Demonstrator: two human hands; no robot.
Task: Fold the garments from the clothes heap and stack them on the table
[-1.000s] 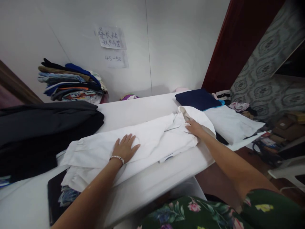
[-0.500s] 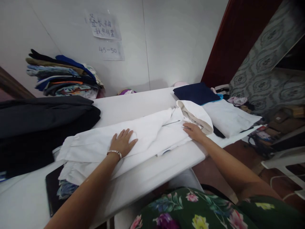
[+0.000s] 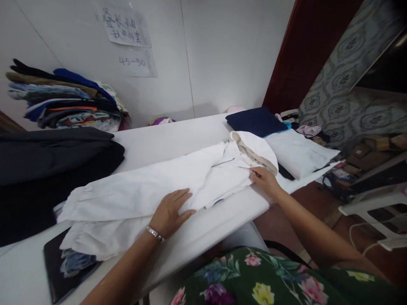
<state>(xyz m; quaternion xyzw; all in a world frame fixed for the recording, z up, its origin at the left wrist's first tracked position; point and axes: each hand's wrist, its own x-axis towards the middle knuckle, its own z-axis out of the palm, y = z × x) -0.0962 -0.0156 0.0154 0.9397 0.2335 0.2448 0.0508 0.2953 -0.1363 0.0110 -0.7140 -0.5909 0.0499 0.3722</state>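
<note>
White jacket: flat palm, mind the hood end

Head view: left hand (image 3: 169, 214) open, palm down on the near edge of the white jacket (image 3: 136, 182), thumb out. Right hand (image 3: 264, 181) at the hood end, fingertips drawn together at the cloth; can't tell if they pinch it. To do it well: keep the left palm light, smooth creases outward, square the near edge with the right fingers, don't tug. Loose hood could skew the line.

Jacket lies lengthwise on the tabletop (image 3: 168, 142) as a long, lightly creased strip. Gathered ends at left, one overlapping the other, beside denim (image 3: 78, 263); what looks like a hood (image 3: 256, 144) at right, beige inside.
</note>
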